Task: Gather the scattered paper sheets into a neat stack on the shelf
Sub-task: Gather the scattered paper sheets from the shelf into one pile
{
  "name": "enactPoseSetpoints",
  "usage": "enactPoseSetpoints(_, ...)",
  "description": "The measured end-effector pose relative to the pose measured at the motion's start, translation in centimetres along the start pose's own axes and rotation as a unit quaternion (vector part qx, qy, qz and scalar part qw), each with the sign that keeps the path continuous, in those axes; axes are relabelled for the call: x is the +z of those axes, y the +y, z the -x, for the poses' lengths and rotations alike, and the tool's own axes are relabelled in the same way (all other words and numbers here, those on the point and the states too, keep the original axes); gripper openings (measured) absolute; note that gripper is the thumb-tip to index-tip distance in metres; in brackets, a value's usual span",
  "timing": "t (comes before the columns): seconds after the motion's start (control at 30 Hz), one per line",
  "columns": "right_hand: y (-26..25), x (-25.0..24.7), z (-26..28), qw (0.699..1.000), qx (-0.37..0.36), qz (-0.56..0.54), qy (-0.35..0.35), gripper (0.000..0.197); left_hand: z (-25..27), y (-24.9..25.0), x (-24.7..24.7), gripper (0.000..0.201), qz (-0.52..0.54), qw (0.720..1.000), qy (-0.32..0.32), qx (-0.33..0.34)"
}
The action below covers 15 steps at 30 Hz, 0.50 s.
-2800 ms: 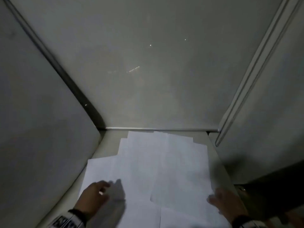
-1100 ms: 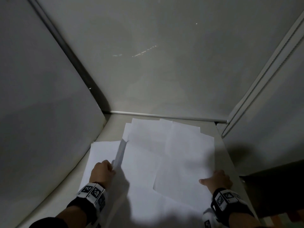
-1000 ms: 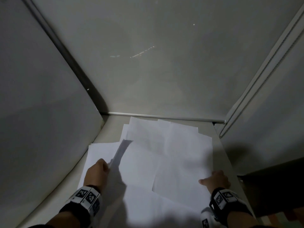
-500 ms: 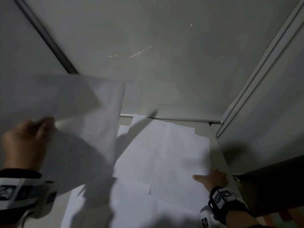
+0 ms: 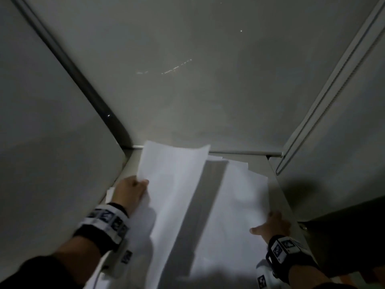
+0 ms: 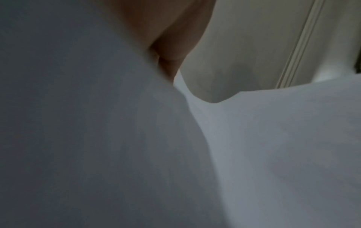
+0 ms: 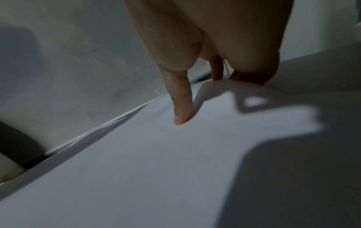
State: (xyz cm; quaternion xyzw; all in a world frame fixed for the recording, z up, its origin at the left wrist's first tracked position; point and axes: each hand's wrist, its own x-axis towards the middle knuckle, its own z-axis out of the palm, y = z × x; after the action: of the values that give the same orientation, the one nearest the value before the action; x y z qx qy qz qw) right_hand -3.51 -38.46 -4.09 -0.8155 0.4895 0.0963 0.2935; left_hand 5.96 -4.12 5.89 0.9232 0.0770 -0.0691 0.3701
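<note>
**The held sheet could slip or bend**

The left hand (image 5: 130, 191) is in the middle left of the head view. Its fingers are curled on the left edge of one sheet (image 5: 173, 184) and pinch it. The sheet is up in the air and tilted, and its far corner curls up near the back wall (image 5: 187, 90). It throws a dark shadow on the other papers (image 5: 239, 195), which lie flat on the shelf (image 5: 277, 190) in the lower middle of the frame, not yet lined up.

The right hand (image 5: 273, 225) is at the lower right. Its thumb lies straight and flat on the papers, and the other fingers (image 7: 216, 72) reach over the right edge. I cannot tell if they grip that edge or just touch it.

What could go wrong, I think:
- The sheet is held by one edge only, so it may flop and fold when it comes down
- It may land crooked, and the stack will not be neat
- If the right hand lets go, the papers may slide, as paper is slippery
- A fast move may blow the loose papers about
</note>
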Motion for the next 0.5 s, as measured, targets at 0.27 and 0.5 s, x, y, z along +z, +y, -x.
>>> enactPoseSetpoints(0.27,0.6,-0.2,-0.2,0.997,-0.04,-0.062,-0.012,0.083,-3.7,-1.1,9.6,0.042,-0.219,0.966,-0.128,-0.044)
enactPoseSetpoints(0.5,0.8,0.7,0.3,0.995,-0.088,-0.038,-0.027,0.049,-3.3,-1.4,9.4,0.017,-0.126,0.984,-0.126,-0.024)
